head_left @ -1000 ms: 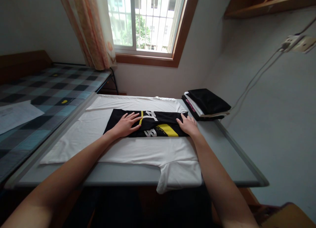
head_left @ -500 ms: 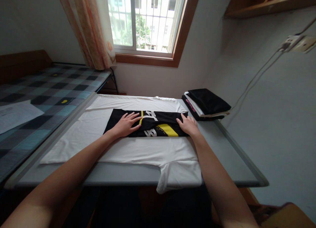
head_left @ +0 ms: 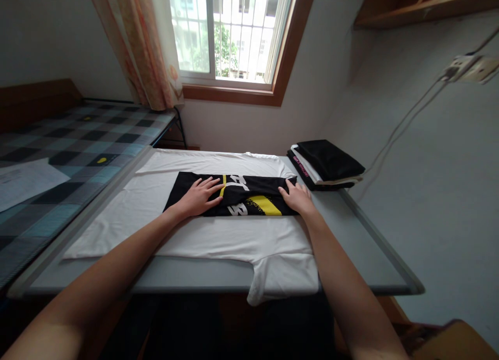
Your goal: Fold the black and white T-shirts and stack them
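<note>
A black shirt [head_left: 259, 187] with white lettering and yellow bands lies folded into a narrow strip. Beneath it a white T-shirt [head_left: 218, 238] is spread out, one sleeve hanging over the table's near edge. My left hand [head_left: 199, 196] rests flat on the left half of the black strip, its fingers spread. At the strip's right end lies my right hand [head_left: 297, 197], fingers apart and touching the cloth near its far corner.
The grey table [head_left: 195, 277] has a raised rim. Folded dark and white clothes [head_left: 329, 162] are stacked at its back right. To the left stands a bed with a checked mattress [head_left: 128, 131] and papers [head_left: 31, 180]. Behind are a curtain [head_left: 136, 42] and a barred window [head_left: 241, 42].
</note>
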### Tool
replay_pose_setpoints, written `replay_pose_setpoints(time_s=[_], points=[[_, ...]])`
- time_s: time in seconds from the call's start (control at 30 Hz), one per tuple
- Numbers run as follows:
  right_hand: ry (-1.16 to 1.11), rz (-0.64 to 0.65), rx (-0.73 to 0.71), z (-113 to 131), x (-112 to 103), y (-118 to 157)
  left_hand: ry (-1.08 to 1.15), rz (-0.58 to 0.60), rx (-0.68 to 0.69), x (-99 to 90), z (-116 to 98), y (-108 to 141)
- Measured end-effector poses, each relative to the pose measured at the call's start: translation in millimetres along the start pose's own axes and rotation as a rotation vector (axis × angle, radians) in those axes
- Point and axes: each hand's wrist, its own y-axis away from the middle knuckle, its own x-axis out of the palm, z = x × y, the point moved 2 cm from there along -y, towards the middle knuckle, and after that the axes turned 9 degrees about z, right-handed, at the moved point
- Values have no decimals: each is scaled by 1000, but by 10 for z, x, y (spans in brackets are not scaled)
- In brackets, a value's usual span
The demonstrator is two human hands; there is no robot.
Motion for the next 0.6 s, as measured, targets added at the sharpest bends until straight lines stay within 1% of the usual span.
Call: replay_pose_setpoints(time_s=[0.6], points=[[-8,0,2,1,3,-10,3,-2,4,-7,-5,4]])
